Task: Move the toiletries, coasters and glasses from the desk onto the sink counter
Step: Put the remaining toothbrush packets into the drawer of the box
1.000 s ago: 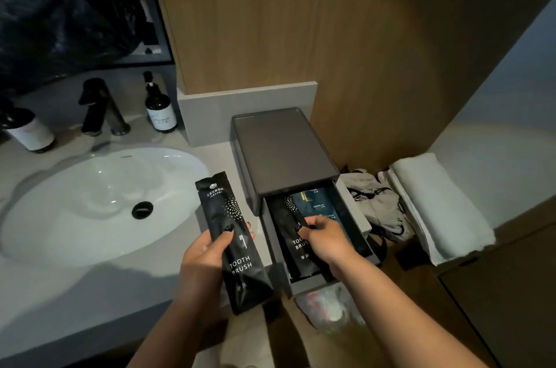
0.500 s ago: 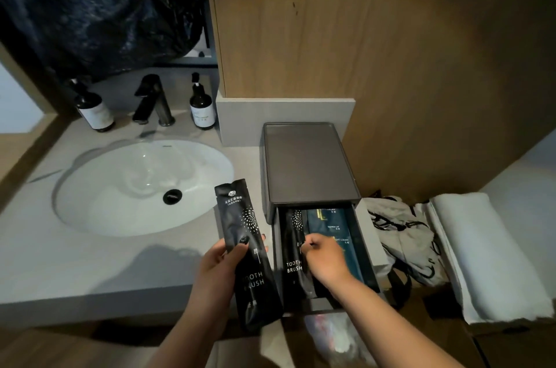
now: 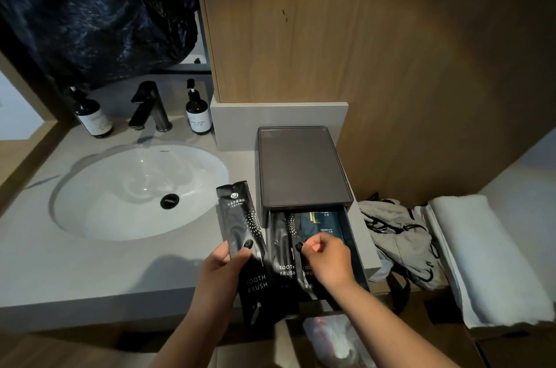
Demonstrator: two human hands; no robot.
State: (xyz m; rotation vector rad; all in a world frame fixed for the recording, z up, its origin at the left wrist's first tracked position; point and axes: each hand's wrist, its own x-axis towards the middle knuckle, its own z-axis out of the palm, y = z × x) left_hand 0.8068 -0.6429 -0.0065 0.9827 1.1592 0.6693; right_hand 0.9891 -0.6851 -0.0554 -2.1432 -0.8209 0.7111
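Under the curled fingers of the right hand (image 3: 326,256), a toothbrush packet (image 3: 304,265) is pinched inside the open drawer (image 3: 356,247) for tidy filing, while a spare packet (image 3: 240,235) is gripped by the left hand (image 3: 224,269) over the surface (image 3: 90,271), evidently awaiting its slot

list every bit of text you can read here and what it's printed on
"TOOTH BRUSH": toothbrush packet held in the left hand.
"TOOTH BRUSH": toothbrush packet in the drawer.
"TO... BRU...", partly covered: second drawer packet pinched by the right hand.
"SHOWER CAP": blue shower cap packet; its top line is too blurred to read.
Chinese characters under the held packet's logo: too small to read.
Labels on both pump bottles: too blurred.
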